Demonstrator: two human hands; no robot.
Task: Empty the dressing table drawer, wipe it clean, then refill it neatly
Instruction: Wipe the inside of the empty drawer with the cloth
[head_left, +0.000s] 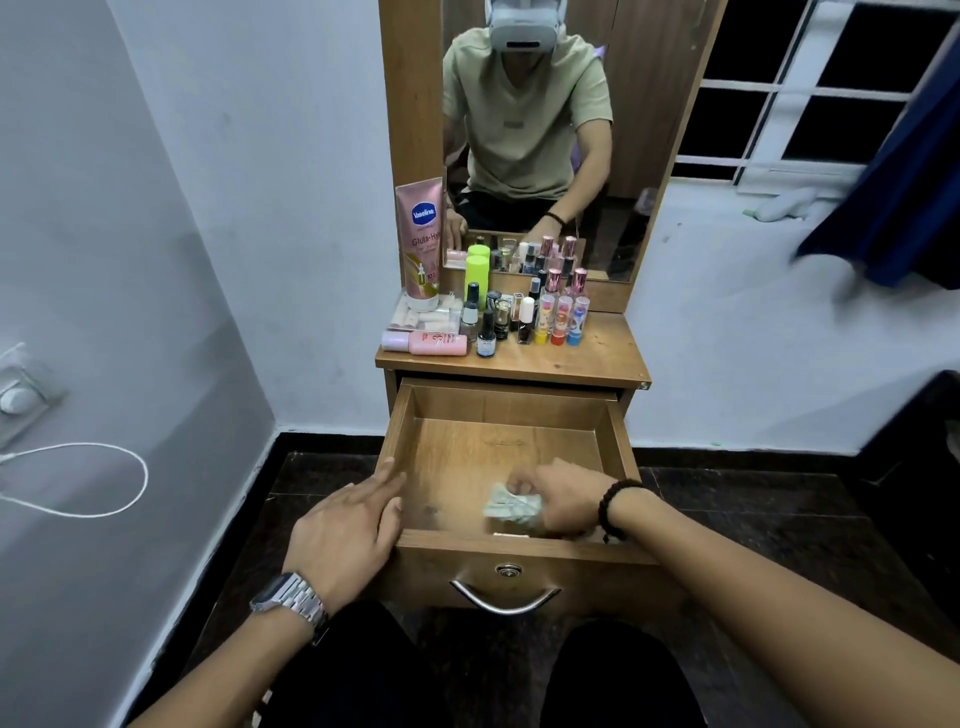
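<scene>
White walls framed a wooden dressing table (597, 358). Its open drawer (498, 566) held only a crumpled cloth (511, 506), gripped by the right hand (563, 496). The left hand (345, 525) lay flat, fingers straight, on the drawer's left rim. Behind the drawer, nail polish bottles (488, 332), lip balms (558, 319) and a Vaseline tube (422, 244) crowded the tabletop.

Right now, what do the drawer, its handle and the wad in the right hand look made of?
Drawer: wood or wood-look laminate, brown grain showing. Handle: shiny metal, likely chromed, bright highlights. Wad gripped by the right hand: crumpled pale cloth or tissue; blurred, cannot tell which.
</scene>
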